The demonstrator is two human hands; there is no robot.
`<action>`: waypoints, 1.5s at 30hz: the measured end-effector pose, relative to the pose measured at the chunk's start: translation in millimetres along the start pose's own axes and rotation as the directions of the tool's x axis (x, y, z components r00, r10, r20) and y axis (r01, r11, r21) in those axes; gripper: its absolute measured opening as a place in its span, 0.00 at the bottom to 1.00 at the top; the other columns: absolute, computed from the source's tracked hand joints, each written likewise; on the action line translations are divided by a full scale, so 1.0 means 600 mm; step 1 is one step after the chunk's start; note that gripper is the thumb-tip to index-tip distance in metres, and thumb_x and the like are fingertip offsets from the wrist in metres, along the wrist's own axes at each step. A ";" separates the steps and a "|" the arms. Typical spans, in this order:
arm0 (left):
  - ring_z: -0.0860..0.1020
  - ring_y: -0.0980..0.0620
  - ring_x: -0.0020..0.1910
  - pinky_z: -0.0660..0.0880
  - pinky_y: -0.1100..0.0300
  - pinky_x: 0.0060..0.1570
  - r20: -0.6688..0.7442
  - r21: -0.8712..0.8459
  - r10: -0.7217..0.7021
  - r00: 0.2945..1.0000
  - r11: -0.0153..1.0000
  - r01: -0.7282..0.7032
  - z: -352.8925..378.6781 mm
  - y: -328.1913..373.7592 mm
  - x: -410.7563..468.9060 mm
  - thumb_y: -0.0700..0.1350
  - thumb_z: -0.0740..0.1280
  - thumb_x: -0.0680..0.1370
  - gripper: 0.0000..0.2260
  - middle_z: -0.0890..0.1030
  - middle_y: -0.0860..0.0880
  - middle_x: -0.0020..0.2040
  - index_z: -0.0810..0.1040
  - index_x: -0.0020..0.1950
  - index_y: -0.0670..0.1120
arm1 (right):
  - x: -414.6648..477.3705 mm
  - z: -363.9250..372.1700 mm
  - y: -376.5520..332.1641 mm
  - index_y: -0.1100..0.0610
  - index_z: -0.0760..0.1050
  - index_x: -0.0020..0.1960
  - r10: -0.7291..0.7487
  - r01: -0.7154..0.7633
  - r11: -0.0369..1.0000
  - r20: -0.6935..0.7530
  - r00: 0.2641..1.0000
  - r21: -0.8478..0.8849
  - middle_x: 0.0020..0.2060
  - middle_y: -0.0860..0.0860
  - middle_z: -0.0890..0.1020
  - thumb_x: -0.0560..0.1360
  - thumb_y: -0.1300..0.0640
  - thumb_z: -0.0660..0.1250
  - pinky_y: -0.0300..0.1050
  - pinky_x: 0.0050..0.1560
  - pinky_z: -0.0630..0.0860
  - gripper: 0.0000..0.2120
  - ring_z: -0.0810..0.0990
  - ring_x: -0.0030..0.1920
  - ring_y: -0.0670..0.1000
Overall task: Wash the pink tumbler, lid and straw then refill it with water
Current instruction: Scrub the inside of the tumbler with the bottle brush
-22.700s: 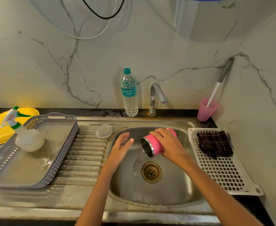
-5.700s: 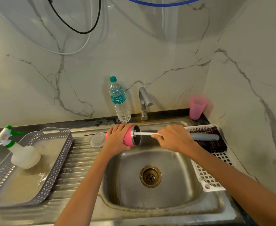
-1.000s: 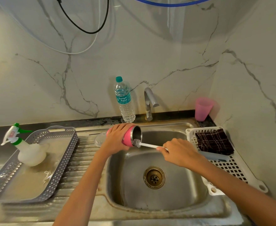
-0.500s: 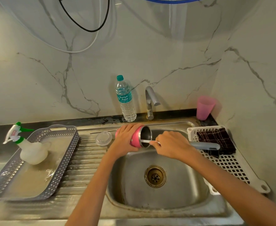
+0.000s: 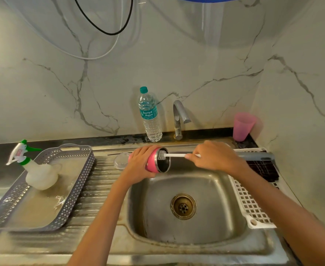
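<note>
Pink tumbler with a steel rim, one only, lies on its side in the air above the back-left corner of the basin, its mouth facing right. From my station I count the rest by size.

One stainless steel sink fills the lower frame, with one ribbed drainboard on its left. One grey perforated plastic tray sits on the drainboard's left end, and one white spray bottle with a green trigger stands in its back-left corner. One white plastic grid rack lies along the sink's right edge and carries one dark checked cloth at its back end.

Two hands are in view. The left hand has fingers and thumb wrapped round the tumbler's body. The right hand has its fingers curled round one long bottle brush with a white shaft and grey handle. The bristle head sits just inside the tumbler's mouth, against the upper rim, and the handle end reaches over the cloth.

Along the back edge stand one clear water bottle with a teal cap, one curved steel tap beside it, and one translucent pink plastic cup in the right corner. One brass-coloured drain sits in the basin floor. One clear round lid lies on the drainboard just left of the left hand. One thin metal straw lies behind the lid near the back edge.
</note>
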State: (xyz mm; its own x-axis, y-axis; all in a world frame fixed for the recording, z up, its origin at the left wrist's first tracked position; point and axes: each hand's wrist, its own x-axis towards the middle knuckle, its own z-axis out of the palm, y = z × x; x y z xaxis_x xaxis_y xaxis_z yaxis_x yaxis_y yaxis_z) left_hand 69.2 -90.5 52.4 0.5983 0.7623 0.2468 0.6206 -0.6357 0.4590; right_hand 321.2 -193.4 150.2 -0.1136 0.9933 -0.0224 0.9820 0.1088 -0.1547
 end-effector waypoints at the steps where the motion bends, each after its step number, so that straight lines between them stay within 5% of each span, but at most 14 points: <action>1: 0.62 0.58 0.68 0.64 0.45 0.71 0.003 -0.012 0.014 1.000 1.000 -0.014 0.004 0.009 0.004 0.53 0.76 0.63 0.42 0.68 0.54 0.70 0.62 0.74 0.57 | 0.006 0.005 -0.009 0.54 0.70 0.32 -0.005 0.005 1.000 -0.009 1.000 -0.018 0.27 0.50 0.72 0.80 0.39 0.54 0.45 0.36 0.72 0.25 0.71 0.29 0.49; 20: 0.63 0.56 0.68 0.64 0.44 0.71 -0.013 -0.013 0.002 1.000 1.000 -0.002 -0.008 0.002 -0.001 0.52 0.76 0.63 0.42 0.69 0.54 0.69 0.61 0.73 0.59 | 0.015 0.008 -0.009 0.54 0.69 0.32 0.073 -0.078 0.991 -0.052 0.996 -0.106 0.29 0.49 0.73 0.80 0.39 0.53 0.43 0.31 0.63 0.25 0.71 0.30 0.48; 31: 0.65 0.55 0.67 0.65 0.43 0.69 -0.014 0.029 0.034 0.999 0.999 -0.034 -0.018 0.015 0.004 0.58 0.72 0.62 0.40 0.70 0.55 0.69 0.61 0.73 0.60 | 0.006 0.036 -0.004 0.54 0.72 0.37 0.054 -0.055 0.996 -0.017 0.998 -0.074 0.30 0.48 0.72 0.80 0.41 0.53 0.42 0.34 0.67 0.22 0.70 0.31 0.47; 39: 0.66 0.52 0.69 0.64 0.43 0.70 -0.034 0.051 0.006 0.999 0.999 -0.004 -0.026 -0.005 0.005 0.52 0.76 0.63 0.42 0.70 0.55 0.69 0.62 0.74 0.58 | -0.012 0.034 0.005 0.52 0.70 0.34 0.075 -0.075 0.996 0.013 0.997 -0.047 0.31 0.49 0.73 0.80 0.41 0.53 0.44 0.34 0.66 0.22 0.71 0.32 0.48; 42: 0.65 0.51 0.69 0.59 0.51 0.71 0.007 0.099 0.060 0.998 0.993 -0.060 -0.015 0.017 0.009 0.50 0.77 0.64 0.41 0.69 0.54 0.69 0.63 0.74 0.57 | -0.007 0.041 -0.023 0.54 0.76 0.42 0.038 -0.039 0.995 -0.022 0.999 -0.088 0.33 0.50 0.74 0.81 0.41 0.53 0.45 0.37 0.66 0.22 0.73 0.35 0.50; 45: 0.65 0.52 0.69 0.61 0.47 0.72 0.004 0.104 0.012 1.000 0.994 -0.013 -0.013 0.005 0.007 0.50 0.77 0.63 0.42 0.69 0.55 0.69 0.63 0.74 0.57 | -0.008 0.042 -0.030 0.55 0.76 0.44 0.020 -0.021 0.995 -0.009 1.000 -0.099 0.32 0.49 0.72 0.81 0.41 0.52 0.45 0.39 0.67 0.21 0.73 0.37 0.51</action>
State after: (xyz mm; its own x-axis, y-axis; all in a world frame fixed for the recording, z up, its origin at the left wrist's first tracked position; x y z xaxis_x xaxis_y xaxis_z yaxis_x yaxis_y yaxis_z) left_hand 69.5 -88.4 61.3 0.6078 0.7539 0.2494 0.6624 -0.6546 0.3643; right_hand 300.5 -201.0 128.4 -0.0924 0.9956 -0.0170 0.9942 0.0913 -0.0559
